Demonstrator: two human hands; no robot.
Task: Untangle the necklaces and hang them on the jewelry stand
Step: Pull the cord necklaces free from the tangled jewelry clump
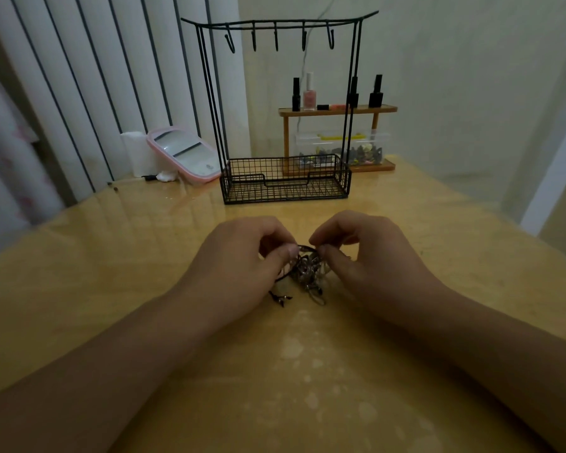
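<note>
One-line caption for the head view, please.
Both hands, left and right, pinch tangled necklaces on the table before an empty jewelry stand.

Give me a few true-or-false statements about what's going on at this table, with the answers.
1. Both hands pinch the necklaces. True: the left hand and right hand each grip the tangle.
2. A necklace already hangs on the stand. False: all its hooks are bare.
3. The tangle lies in the stand's basket. False: it sits on the table, in front of the stand.
4. Nail polish bottles stand on a wooden shelf behind the stand. True.
5. A pink-framed mirror lies to the stand's right. False: it is to the left.
</note>
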